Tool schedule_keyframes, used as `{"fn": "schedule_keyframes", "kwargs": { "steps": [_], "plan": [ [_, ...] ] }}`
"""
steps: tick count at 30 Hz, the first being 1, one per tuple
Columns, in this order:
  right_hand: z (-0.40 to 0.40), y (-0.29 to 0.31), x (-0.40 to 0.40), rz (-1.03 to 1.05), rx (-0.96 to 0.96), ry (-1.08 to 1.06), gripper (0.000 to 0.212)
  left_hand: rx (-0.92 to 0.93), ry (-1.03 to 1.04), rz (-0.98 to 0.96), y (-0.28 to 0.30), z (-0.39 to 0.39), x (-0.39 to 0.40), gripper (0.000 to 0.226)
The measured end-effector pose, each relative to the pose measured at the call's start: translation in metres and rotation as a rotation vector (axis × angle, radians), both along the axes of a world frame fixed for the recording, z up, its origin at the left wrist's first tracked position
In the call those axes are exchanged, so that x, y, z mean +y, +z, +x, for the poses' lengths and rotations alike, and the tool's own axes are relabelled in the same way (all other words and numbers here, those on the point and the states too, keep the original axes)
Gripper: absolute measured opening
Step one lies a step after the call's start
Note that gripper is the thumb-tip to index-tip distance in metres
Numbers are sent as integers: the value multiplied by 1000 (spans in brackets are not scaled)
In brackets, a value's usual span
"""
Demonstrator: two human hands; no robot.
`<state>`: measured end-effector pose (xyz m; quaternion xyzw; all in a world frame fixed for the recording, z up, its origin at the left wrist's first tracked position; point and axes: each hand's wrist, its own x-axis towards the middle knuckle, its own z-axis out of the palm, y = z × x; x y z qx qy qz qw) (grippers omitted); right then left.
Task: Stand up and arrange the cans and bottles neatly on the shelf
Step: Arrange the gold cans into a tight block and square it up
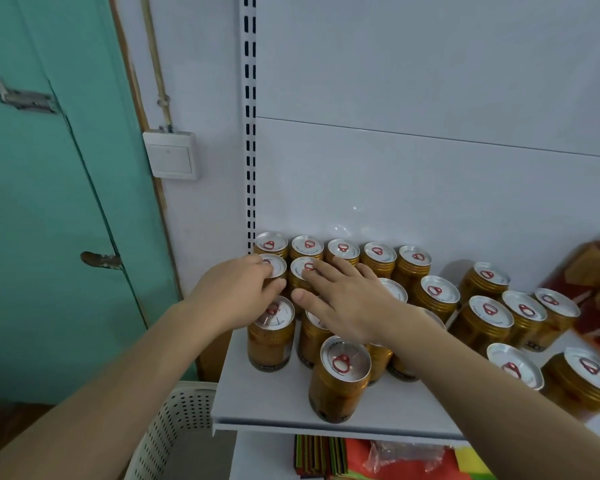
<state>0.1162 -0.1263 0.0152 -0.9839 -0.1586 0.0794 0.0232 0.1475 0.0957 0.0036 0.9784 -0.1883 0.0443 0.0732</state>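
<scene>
Several gold cans with silver lids and red pull tabs stand upright on the white shelf (257, 403). A back row of cans (343, 252) lines the rear panel. My left hand (238, 292) grips a can (274, 266) in the second row at the far left, fingers curled round its top. My right hand (347, 303) lies flat with straight fingers over the neighbouring can (303, 268) and the cans behind it. One can (342, 375) stands alone nearest the front edge. More cans (489, 317) stand loosely grouped to the right.
A slotted white upright (250, 133) bounds the shelf on the left. Red packaging (593, 271) sits at the far right. A white perforated basket (177, 427) stands below left, colourful packets (361, 459) lie on the lower shelf. A green door (49, 202) and a wall switch (172, 155) are at left.
</scene>
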Motion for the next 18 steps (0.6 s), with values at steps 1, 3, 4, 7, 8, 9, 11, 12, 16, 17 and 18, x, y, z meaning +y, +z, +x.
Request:
{"fn": "schedule_keyframes", "kwargs": {
  "steps": [1,3,4,7,8,9,11,12,16,17,18],
  "plan": [
    [-1,0,0,5,3,-5,101,15,-8,-11,0,0,1,45],
    [-5,2,-1,19,-20,-20,95,9,-16,-30,3,-5,4,51],
    [-9,3,-2,25,-48,-23,90,-14,-21,-39,4,-10,6,55],
    [-25,13,-8,-1,-121,0,79,-125,-60,-74,3,-29,10,58],
    [-32,17,-9,-15,-140,1,76,-169,-67,-78,2,-36,12,57],
    [-38,21,-9,-25,-152,-14,74,-201,-54,-78,1,-42,13,56],
    [-48,27,-5,-30,-140,-93,73,-198,-20,-71,1,-50,11,56],
    [-51,28,-1,-37,-123,-129,72,-176,-29,-60,0,-53,10,56],
    [-56,28,15,-106,-85,-204,32,-84,-108,-80,-5,-57,9,59],
    [-55,30,19,-103,-76,-222,24,-75,-118,-84,-7,-57,11,59],
    [-53,30,22,-91,-63,-246,21,-68,-127,-90,-8,-57,12,59]
  ]
}}
